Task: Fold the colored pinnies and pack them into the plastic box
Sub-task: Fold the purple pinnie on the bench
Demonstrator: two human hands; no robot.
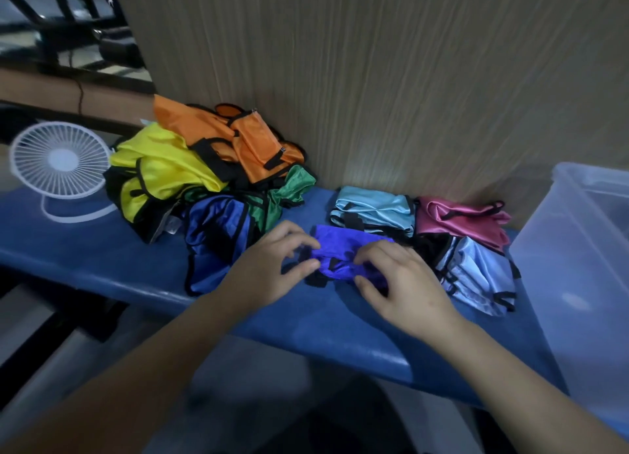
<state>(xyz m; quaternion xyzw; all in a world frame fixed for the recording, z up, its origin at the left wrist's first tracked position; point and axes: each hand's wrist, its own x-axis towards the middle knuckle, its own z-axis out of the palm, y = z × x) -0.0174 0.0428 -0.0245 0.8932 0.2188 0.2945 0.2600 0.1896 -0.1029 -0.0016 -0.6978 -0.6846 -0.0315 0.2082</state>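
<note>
Both hands (340, 273) pinch the purple pinny (343, 252), hiding its right end.

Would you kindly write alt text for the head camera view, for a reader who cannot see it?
Both hands, left hand and right hand, pinch a small purple pinny on a blue table. Unfolded pinnies are heaped left; three folded ones lie right, beside a clear plastic box.

Open plastic box (578, 249) rightward — folded pinnies (476, 273) (three) between.
</note>
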